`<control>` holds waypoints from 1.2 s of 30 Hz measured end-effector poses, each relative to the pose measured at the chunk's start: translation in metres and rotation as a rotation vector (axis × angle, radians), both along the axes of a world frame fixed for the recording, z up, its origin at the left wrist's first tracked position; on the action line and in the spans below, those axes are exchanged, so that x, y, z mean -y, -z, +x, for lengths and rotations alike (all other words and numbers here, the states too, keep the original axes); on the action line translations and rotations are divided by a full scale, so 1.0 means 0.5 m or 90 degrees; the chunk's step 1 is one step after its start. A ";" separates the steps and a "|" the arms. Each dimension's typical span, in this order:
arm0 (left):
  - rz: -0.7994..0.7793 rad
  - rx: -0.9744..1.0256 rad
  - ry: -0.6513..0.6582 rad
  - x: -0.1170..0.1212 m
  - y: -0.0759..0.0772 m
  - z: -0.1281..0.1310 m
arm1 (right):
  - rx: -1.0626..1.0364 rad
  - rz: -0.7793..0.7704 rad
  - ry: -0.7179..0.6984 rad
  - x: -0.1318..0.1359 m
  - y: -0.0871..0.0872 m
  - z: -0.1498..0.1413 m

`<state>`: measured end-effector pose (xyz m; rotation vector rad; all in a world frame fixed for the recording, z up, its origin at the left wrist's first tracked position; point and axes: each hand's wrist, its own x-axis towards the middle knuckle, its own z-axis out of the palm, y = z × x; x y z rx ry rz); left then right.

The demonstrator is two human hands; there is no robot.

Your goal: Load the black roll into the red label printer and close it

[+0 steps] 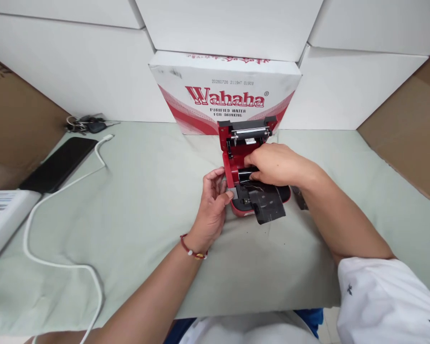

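Observation:
A small red and black label printer (pixel 228 167) stands on the cloth with its lid (pixel 251 130) raised, showing a roller inside. My left hand (pixel 213 203) grips the printer's left side, thumb on a grey piece at the front corner and fingers along the red wall. Inside the open bay lies a roll of glossy black film (pixel 245 175). My right hand (pixel 277 165) reaches in from the right, its fingers closed on the roll and hiding much of it. From the roll a dark strip (pixel 270 206) runs forward over the front edge and hangs free.
A white and red Wahaba-style water carton printed "Wahaha" (pixel 225 76) stands behind the printer, against white boxes (pixel 229 24). At left are keys (pixel 88 124), a black phone (pixel 59 165), a white cable (pixel 62 264) and a white power bank-like block (pixel 7 220). Cardboard panels (pixel 412 129) flank both sides.

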<state>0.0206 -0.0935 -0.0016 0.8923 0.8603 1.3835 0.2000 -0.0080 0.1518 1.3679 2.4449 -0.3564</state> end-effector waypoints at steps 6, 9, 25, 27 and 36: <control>-0.015 0.013 -0.001 0.004 -0.005 -0.002 | -0.256 0.040 0.063 0.034 -0.100 0.115; -0.022 0.027 -0.010 0.004 -0.007 0.000 | -0.273 0.057 0.147 0.023 -0.116 0.183; -0.037 0.045 -0.021 0.001 -0.007 -0.004 | 0.163 -0.108 0.170 -0.093 0.019 0.172; -0.041 0.046 -0.022 0.001 -0.008 -0.005 | 0.178 -0.143 0.151 -0.103 0.034 0.175; -0.025 0.030 -0.008 0.004 -0.009 -0.004 | -0.009 -0.015 0.105 -0.047 -0.060 0.260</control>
